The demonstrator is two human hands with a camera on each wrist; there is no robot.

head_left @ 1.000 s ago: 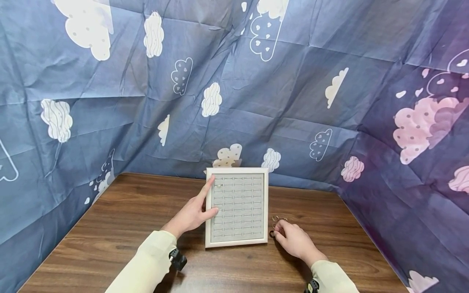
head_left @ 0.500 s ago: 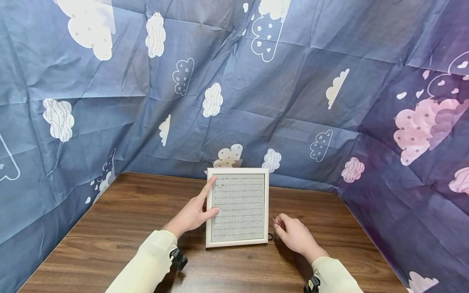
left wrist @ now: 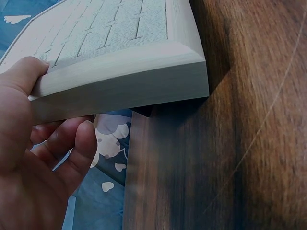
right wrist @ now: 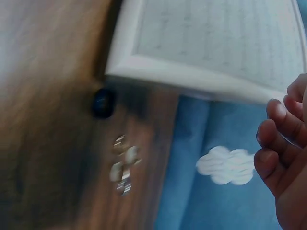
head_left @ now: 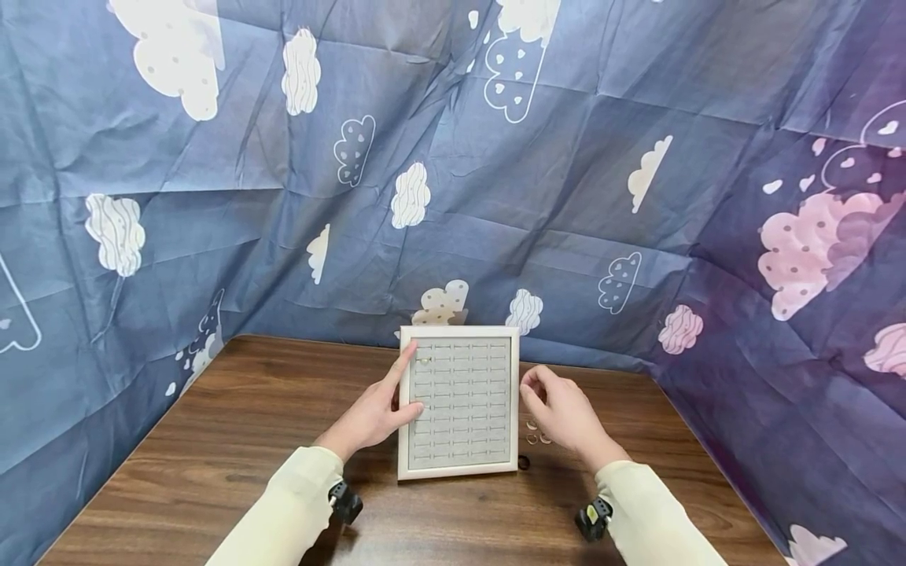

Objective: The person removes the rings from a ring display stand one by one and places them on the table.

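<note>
A white-framed ring display board (head_left: 462,405) with rows of slots in grey fabric stands tilted back on the table. One ring (head_left: 425,361) sits in a slot near its upper left. My left hand (head_left: 368,415) grips the board's left edge, thumb (left wrist: 29,72) on the front, other fingers at the side and behind. Off the board's right edge, my right hand (head_left: 562,405) is raised with thumb and index finger pinched together. The ring between those fingertips is hidden by them. Beneath it lie several metal rings (right wrist: 123,186) and a black ring (head_left: 524,462).
The brown wooden table (head_left: 453,523) reaches back to a blue cloth backdrop (head_left: 354,259) with cloud prints. The black ring lies close by the board's lower right corner. Black wrist cameras (head_left: 345,501) are strapped over both cream sleeves (head_left: 279,503).
My right hand has picked at the rings on the table, then lifted up and away from them toward the board's right edge. The left hand and the board have stayed put.
</note>
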